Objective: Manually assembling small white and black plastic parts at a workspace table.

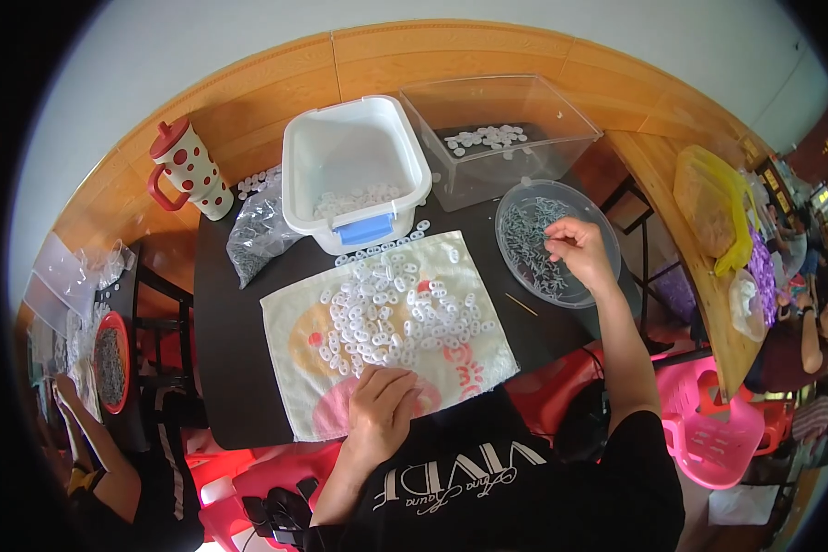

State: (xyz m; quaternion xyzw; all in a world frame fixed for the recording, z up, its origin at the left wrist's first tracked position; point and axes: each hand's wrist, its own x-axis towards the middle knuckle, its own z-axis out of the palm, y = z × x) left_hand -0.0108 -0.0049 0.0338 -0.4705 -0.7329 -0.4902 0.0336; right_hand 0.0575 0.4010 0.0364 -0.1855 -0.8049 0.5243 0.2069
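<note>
My left hand (381,412) rests at the near edge of a printed towel (294,313), its fingers curled together; anything inside them is hidden. Just beyond it lies a loose pile of small white oval plastic pieces with two holes (368,317), spread over the towel. My right hand (580,252) is above a round clear tray (607,241) at the right. Its thumb and fingers are pinched; whatever may be between them is too small to make out. Many thin grey screws (532,241) lie in the tray.
Behind the towel stand a white tub (296,175) and a clear box (524,175), both with white pieces. A plastic bag (262,230) and a spotted tumbler (193,170) are at left. A thin wooden stick (522,304) lies near the tray. Another person's arm (87,432) shows far left.
</note>
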